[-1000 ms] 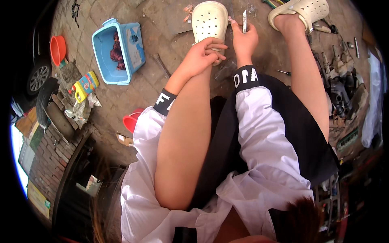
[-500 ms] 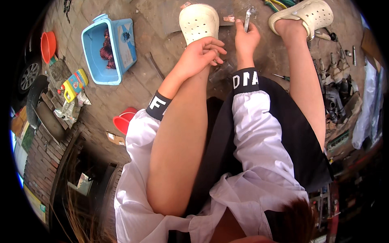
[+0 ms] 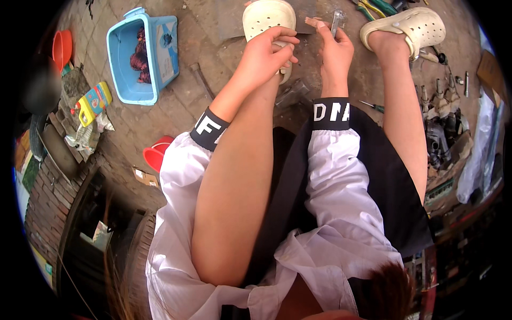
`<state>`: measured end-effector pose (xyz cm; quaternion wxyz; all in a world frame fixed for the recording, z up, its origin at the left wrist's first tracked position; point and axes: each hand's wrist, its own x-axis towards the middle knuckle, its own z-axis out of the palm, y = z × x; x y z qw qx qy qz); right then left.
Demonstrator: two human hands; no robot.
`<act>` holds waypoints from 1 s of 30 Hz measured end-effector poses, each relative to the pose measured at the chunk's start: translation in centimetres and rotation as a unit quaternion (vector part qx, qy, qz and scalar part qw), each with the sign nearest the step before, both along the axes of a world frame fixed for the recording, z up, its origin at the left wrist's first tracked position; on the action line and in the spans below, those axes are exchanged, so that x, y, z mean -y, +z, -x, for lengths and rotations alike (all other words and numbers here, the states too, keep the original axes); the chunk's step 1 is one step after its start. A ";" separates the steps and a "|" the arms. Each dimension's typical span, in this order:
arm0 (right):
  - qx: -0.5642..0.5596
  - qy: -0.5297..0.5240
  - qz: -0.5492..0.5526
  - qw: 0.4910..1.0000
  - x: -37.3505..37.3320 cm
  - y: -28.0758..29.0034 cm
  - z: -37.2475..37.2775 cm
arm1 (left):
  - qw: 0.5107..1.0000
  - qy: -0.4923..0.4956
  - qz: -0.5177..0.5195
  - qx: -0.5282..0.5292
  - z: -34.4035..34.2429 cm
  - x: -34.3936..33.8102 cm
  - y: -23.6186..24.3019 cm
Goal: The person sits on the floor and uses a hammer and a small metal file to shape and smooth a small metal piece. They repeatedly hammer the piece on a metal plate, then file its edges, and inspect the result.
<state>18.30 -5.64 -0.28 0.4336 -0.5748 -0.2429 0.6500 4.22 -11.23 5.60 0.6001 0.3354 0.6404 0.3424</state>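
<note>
Our left hand (image 3: 266,53) is curled narrow over the cream perforated clog (image 3: 268,18) on our left foot, fingers bunched; we cannot tell whether it grips anything. Our right hand (image 3: 335,50) pinches a small grey metal piece (image 3: 336,20) upright between the fingertips, just above the dirt ground (image 3: 213,64), between our two feet. Compared with half a second ago, both hands sit in much the same pose, the metal piece still raised. The blue plastic tub (image 3: 143,56) has slid slightly rightward in view as our head shifted.
</note>
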 end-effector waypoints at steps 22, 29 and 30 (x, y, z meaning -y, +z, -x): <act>0.011 0.108 -0.067 0.992 0.9 8.0 -0.1 | 0.980 0.149 -0.029 0.127 0.5 -1.1 3.5; 0.021 0.101 -0.066 0.992 0.9 7.9 0.1 | 0.983 0.129 -0.022 0.130 0.6 -0.9 3.3; 0.026 0.101 -0.066 0.992 1.0 7.8 0.0 | 0.983 0.124 -0.019 0.132 0.6 -0.9 3.2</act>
